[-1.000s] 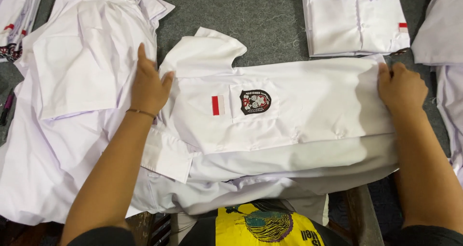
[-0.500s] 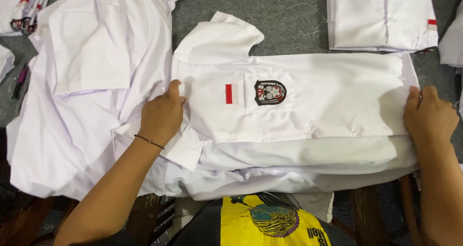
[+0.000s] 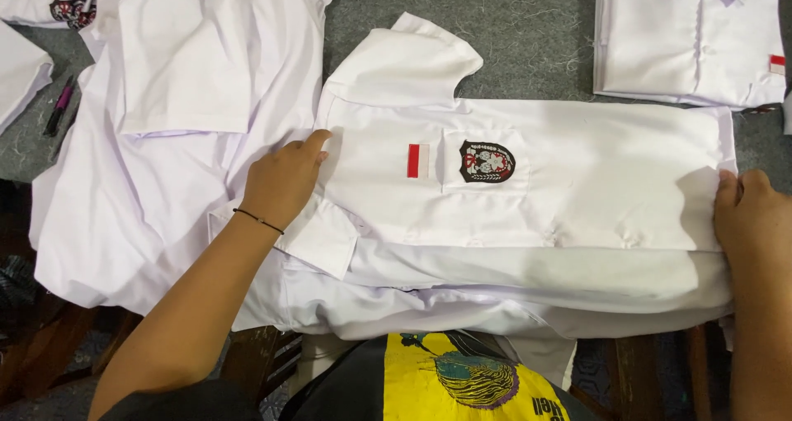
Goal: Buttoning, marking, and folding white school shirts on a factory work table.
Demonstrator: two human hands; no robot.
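In the head view, a white shirt [image 3: 528, 190] lies flat across the middle of the frame on the grey table [image 3: 528, 16]. Its long axis runs from left to right, with the collar end at the left and the hem at the right. The left hand [image 3: 283, 177] lies flat and open on the collar end, palm down, and grips nothing. The right hand [image 3: 755, 219] rests at the hem, at the right edge of the frame; its fingers touch the cloth, but whether they pinch it cannot be told. Each hand is at one end, so neither is nearer. More white shirts lie at the upper left [image 3: 165, 99] and a folded one at the upper right [image 3: 689, 41].
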